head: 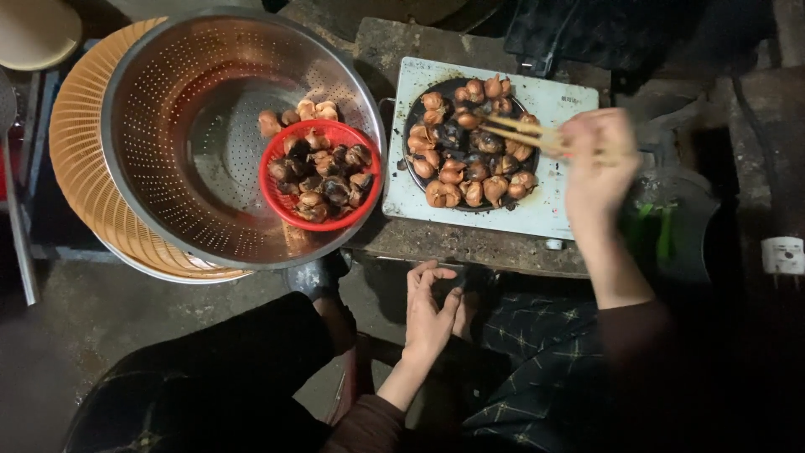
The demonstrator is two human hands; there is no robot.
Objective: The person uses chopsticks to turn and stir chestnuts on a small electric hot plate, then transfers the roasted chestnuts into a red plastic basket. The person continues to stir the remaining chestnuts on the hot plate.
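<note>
My right hand (597, 159) holds a pair of wooden chopsticks (524, 134), their tips resting among brown and charred round pieces in a dark pan (417, 134). The pan sits on a white flat cooker (537, 210). My left hand (429, 312) rests low near my knee with fingers apart, holding nothing. To the left, a red plastic basket (283, 200) filled with the same browned pieces sits inside a large perforated steel colander (176, 143). A few loose pieces (312, 110) lie in the colander just behind the basket.
An orange woven basket (75, 159) lies under the colander. The cooker stands on a worn stone slab (470, 247). A white plug or socket (784, 254) is at the far right, and dark objects fill the top right. My dark-clothed legs occupy the bottom.
</note>
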